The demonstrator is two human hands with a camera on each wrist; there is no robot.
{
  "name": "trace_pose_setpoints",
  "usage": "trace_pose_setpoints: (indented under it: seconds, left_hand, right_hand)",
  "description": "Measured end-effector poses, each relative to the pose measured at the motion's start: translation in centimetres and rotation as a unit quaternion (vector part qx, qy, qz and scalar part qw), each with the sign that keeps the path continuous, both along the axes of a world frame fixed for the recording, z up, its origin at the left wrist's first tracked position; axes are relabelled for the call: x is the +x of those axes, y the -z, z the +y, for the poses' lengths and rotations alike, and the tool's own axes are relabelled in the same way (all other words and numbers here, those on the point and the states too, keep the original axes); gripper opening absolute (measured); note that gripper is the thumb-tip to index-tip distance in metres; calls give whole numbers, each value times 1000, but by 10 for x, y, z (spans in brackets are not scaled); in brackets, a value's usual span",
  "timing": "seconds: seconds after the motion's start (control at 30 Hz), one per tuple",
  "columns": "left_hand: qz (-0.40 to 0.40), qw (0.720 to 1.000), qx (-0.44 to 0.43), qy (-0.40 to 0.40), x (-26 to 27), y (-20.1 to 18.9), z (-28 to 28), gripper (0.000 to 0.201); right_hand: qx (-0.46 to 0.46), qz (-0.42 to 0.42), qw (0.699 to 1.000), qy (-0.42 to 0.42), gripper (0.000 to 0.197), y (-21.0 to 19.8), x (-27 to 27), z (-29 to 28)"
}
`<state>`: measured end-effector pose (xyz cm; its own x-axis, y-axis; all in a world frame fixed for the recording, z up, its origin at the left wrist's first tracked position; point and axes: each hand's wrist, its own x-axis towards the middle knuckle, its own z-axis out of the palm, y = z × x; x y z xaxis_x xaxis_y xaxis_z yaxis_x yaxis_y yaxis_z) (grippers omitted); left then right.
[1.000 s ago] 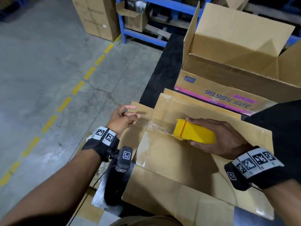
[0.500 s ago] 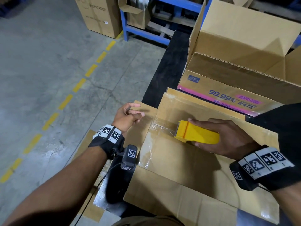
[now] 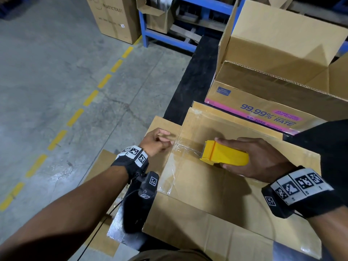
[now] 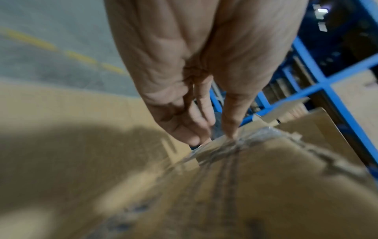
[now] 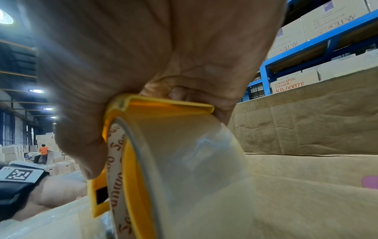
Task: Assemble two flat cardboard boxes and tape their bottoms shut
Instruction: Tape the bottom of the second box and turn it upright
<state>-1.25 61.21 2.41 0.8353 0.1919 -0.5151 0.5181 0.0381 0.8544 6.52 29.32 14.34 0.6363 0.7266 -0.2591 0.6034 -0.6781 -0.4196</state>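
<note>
The right hand (image 3: 263,159) has its fingers wrapped round a yellow tape dispenser (image 3: 225,155), which carries a roll of clear packing tape (image 5: 194,161) and rests on the upturned bottom of the cardboard box (image 3: 235,194) in front of the person. A strip of tape runs from the dispenser's mouth to the box's left edge, where the left hand (image 3: 156,142) presses the tape end down with thumb and fingertips, its other fingers loosely curled and holding nothing.

The step in hand looks like taping this box's bottom seam. Next the dispenser needs drawing along the seam toward the right edge, kept low and taut, while the left hand anchors the start.

Behind, on the black table (image 3: 190,81), stands a second box (image 3: 273,76), open-topped, printed "99.99% RATE" on a pink band. A carton on the floor (image 3: 114,17) reads "PLASTIC TOILET". A shelf carton (image 5: 294,83) reads "LUBRICATION CLEANER". The roll's core lettering is unreadable.
</note>
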Motion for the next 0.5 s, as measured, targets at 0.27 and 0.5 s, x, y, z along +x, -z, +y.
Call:
trace_pose_setpoints:
  seconds: [0.27,0.5]
  left_hand:
    - [-289,888,291,209,-12,-25,-7,58]
    - [-208,773,469,372,-1,-32,-23,105]
  right_hand:
    - [-9,-17,1000,-2,81,3,0,0]
    - [1,-7,1000,0,83,2,0,-10]
